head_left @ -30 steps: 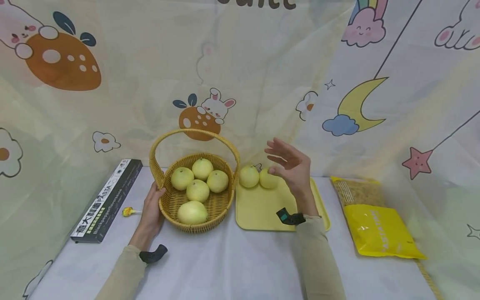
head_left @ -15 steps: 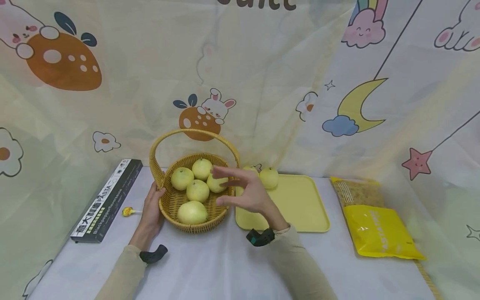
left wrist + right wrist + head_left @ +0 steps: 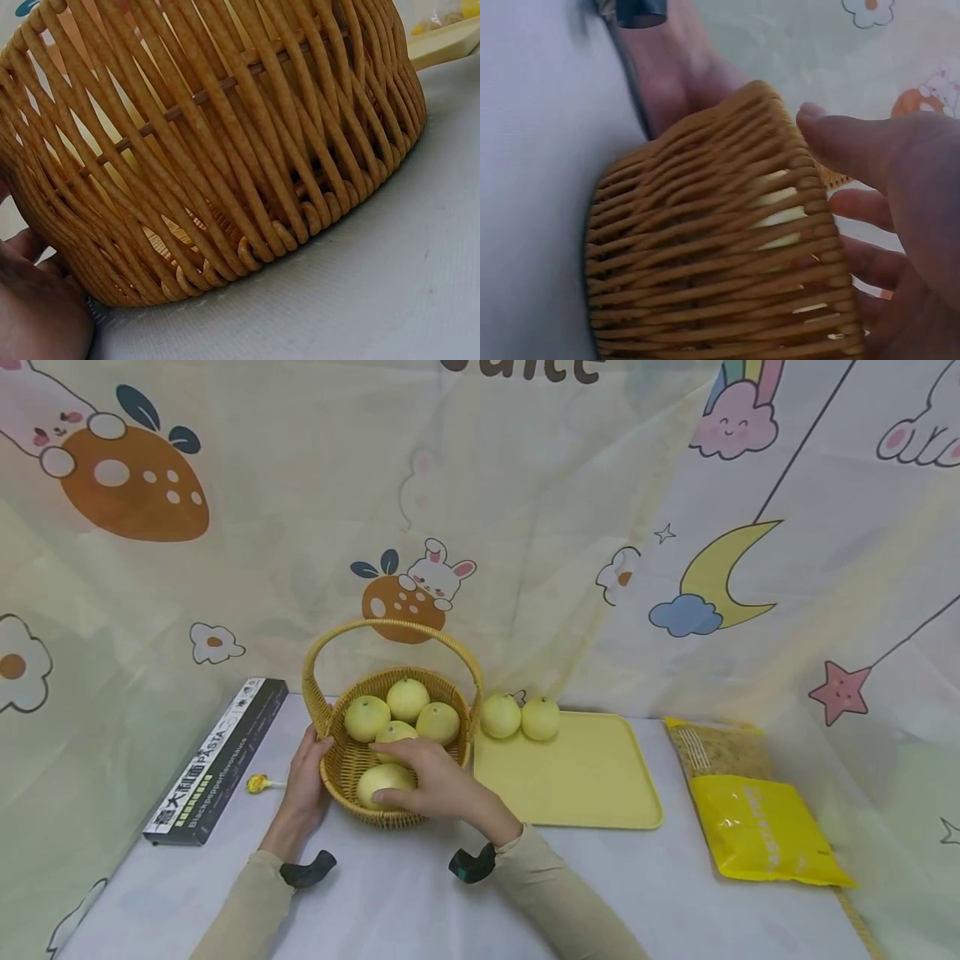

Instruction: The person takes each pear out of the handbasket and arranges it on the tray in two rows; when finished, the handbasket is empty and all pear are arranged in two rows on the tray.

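A wicker basket (image 3: 347, 770) with a tall hoop handle stands on the white-covered table. Inside are several pale yellow-green round fruits (image 3: 367, 718). My left hand (image 3: 303, 787) grips the basket's left side, thumb at the rim below the handle; part of this hand (image 3: 41, 300) shows beside the weave in the left wrist view. My right hand (image 3: 442, 783) reaches over the front right rim, with thumb and fingers spread over the nearest fruit (image 3: 378, 777). In the right wrist view, the thumb (image 3: 847, 139) is above the rim, and the fingers (image 3: 870, 259) are partly hidden behind it.
Right of the basket lies a yellow tray (image 3: 592, 777) with two matching fruits (image 3: 540, 718) at its back left. A pasta box (image 3: 217, 764) and a lollipop (image 3: 258, 783) lie at left. A yellow pasta bag (image 3: 757, 818) lies far right. Printed cloth hangs behind.
My right hand has swung left and down from above the tray, past the basket's right side, to the front fruit. My left hand has stayed on the basket.
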Tool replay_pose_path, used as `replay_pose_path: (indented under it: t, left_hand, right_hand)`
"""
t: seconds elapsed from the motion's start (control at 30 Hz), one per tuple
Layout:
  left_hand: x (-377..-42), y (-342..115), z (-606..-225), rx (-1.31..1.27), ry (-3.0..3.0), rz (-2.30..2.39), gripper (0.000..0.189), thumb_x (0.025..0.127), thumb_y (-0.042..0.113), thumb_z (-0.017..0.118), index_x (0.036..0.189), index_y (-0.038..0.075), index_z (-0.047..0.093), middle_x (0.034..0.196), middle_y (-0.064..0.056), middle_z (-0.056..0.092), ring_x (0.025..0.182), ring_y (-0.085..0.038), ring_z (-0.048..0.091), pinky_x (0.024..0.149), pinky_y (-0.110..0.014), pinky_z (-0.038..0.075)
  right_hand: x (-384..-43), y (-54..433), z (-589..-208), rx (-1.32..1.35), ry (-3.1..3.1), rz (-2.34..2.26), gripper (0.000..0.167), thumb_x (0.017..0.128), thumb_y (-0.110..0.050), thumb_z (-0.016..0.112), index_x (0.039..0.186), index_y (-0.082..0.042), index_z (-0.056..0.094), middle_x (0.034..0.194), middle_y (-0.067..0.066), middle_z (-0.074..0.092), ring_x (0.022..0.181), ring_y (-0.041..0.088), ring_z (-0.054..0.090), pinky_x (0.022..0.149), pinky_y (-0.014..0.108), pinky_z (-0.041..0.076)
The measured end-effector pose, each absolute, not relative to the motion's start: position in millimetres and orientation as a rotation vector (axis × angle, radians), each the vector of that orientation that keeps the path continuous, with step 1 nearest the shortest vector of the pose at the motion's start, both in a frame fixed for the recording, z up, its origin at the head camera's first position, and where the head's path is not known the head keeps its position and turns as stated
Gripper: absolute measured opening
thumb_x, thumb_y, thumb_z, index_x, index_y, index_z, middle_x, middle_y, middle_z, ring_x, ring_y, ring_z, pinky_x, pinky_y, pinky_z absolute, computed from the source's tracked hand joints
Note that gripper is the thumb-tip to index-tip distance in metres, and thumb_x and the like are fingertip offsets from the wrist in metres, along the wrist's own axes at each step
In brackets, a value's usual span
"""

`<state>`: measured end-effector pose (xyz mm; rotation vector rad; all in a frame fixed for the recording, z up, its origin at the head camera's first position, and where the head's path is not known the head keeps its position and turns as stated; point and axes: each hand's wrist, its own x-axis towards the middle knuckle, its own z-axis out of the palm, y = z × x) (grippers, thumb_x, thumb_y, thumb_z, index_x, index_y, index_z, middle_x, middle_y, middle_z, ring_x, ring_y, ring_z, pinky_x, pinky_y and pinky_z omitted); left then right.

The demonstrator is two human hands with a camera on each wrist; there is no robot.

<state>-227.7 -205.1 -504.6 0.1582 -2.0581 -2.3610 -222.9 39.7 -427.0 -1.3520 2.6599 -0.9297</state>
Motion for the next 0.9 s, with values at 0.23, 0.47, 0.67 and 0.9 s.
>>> replay_pose_path:
  t: [0.23,0.47,0.67,0.9]
  left_hand:
    - [-227.1,-205.0,-505.0,0.152,-2.057,-2.363,0.059,0.114,0.031,0.032,0.169,0.043,0.015,0.179,0.011,0.012,0.166,-0.020,0.015,0.137,-0.042,0.014]
    - [-228.0,-205.5,-505.4,0.157,-2.051,-2.362,0.060,0.114,0.029,0.033,0.170,0.042,0.015,0.179,0.011,0.012,0.166,-0.020,0.014,0.137,-0.042,0.013]
    - [-228.2,-205.4,-506.6,0.157,-2.060,-2.354,0.060,0.114,0.030,0.032,0.170,0.041,0.015,0.179,0.011,0.012,0.166,-0.020,0.015,0.137,-0.042,0.014]
    - [-228.8,-205.8,-506.1,0.161,-2.036,-2.367,0.060,0.114,0.029,0.034,0.170,0.040,0.017,0.179,0.009,0.013,0.166,-0.021,0.016,0.137,-0.042,0.015]
  right_hand:
    - [-217.8,33.9,-428.7,-1.275,2.717,-0.867,0.066,0.097,-0.041,0.078,0.154,-0.016,0.057,0.151,0.000,0.063,0.139,0.018,0.059,0.119,0.038,0.047]
    - [-214.7,29.7,-430.4,-1.242,2.793,-0.716,0.063,0.098,-0.049,0.074,0.152,-0.020,0.060,0.143,0.005,0.068,0.128,0.023,0.063,0.109,0.034,0.053]
    - [-213.1,29.4,-430.5,-1.222,2.827,-0.651,0.062,0.098,-0.054,0.072,0.149,-0.021,0.063,0.133,0.006,0.069,0.116,0.020,0.065,0.097,0.031,0.055]
    - [-213.0,30.3,-428.7,-1.192,2.840,-0.648,0.061,0.095,-0.057,0.074,0.143,-0.018,0.069,0.124,0.003,0.067,0.100,0.011,0.064,0.079,0.021,0.052]
